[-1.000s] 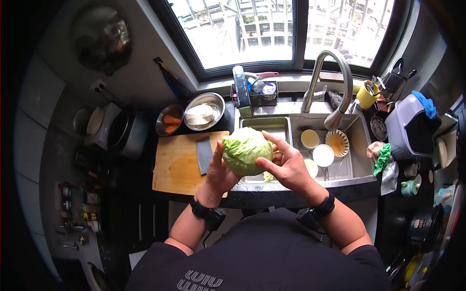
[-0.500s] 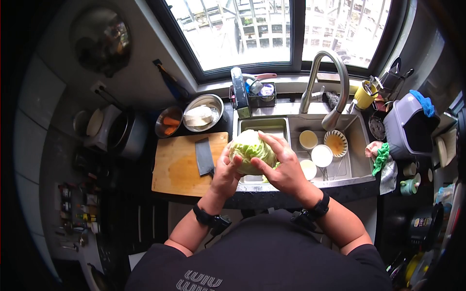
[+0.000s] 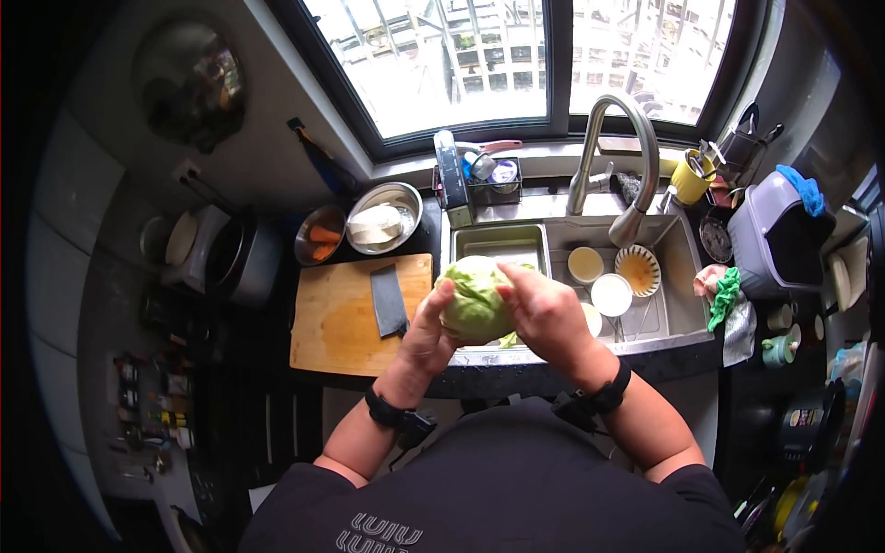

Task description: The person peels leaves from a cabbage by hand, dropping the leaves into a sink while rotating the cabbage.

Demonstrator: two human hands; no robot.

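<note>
A round, pale green cabbage (image 3: 477, 302) is held up over the near left part of the sink, in front of me. My left hand (image 3: 428, 330) grips it from the left side, thumb up along its edge. My right hand (image 3: 546, 313) is closed at its right side, fingers bent in against the outer leaves. A piece of green leaf (image 3: 508, 340) shows below the cabbage, at the sink's near edge. Left of my hands, a cleaver (image 3: 388, 300) lies flat on a wooden cutting board (image 3: 327, 318).
The sink (image 3: 678, 309) holds several bowls, among them a striped bowl (image 3: 638, 270), under a curved faucet (image 3: 636, 138). Behind the board stand a metal bowl with a white block (image 3: 376, 224) and one with carrots (image 3: 323, 241). A lavender bin (image 3: 770, 230) stands at right.
The cabbage has turned and dropped slightly toward me, showing a smoother green side. My right fingers, spread over its top before, are now curled in at its right edge.
</note>
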